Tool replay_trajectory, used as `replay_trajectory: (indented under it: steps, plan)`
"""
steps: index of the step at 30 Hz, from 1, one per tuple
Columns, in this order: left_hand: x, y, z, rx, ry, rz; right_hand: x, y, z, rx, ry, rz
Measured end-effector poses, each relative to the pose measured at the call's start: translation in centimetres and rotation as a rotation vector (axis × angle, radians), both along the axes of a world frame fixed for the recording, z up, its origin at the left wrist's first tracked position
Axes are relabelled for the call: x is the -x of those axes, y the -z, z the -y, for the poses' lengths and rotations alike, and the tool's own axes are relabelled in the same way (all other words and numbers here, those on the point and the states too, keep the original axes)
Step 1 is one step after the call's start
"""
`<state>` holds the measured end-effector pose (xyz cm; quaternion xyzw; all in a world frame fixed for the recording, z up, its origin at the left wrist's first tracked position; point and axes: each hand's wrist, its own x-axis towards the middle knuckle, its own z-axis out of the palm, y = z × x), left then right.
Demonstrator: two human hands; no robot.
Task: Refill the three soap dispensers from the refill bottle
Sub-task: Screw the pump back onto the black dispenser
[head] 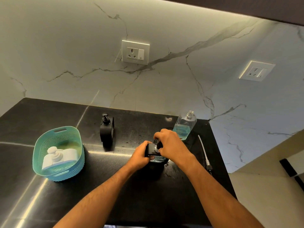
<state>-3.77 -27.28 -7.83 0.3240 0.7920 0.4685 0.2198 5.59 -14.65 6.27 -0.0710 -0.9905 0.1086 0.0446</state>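
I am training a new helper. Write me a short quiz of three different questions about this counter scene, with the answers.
1. True or false: the white dispenser lies inside the teal basket.
2. Which is uncapped? A) the clear bottle of blue liquid B) the standing black dispenser
3. Fill in: the left hand holds the body of the black dispenser while the right hand grips its ____.

Key: 1 true; 2 A; 3 pump top
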Motion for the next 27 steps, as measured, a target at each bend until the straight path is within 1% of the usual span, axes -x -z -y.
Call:
replay_trajectory:
  steps: [4, 9, 12, 18, 23, 27]
  plan:
    - [0.0, 0.0, 0.1, -0.001, -0.003, 0.005, 0.9, 1.9, -0.3, 0.012, -0.033, 0.049]
    - [0.3, 0.0, 0.1, -0.001, 0.025, -0.025, 0.9, 2.5, -1.4, 0.193, 0.078, 0.031]
    - [0.4, 0.0, 0.3, -0.001, 0.047, -0.076, 0.5, 3.1, -1.7, 0.281, 0.161, -0.012]
    - [0.3, -0.5, 0.0, -0.055, 0.054, -0.140, -0.3, 4.5, -1.8, 0.329, 0.168, -0.069]
    - [0.3, -0.4, -0.1, -0.064, 0.038, -0.145, -0.5, 4.7, -1.6, 0.278, 0.208, -0.103]
    - [0.2, -0.5, -0.2, -0.068, 0.032, -0.148, -0.4, 5.1, -1.5, 0.300, 0.161, -0.123]
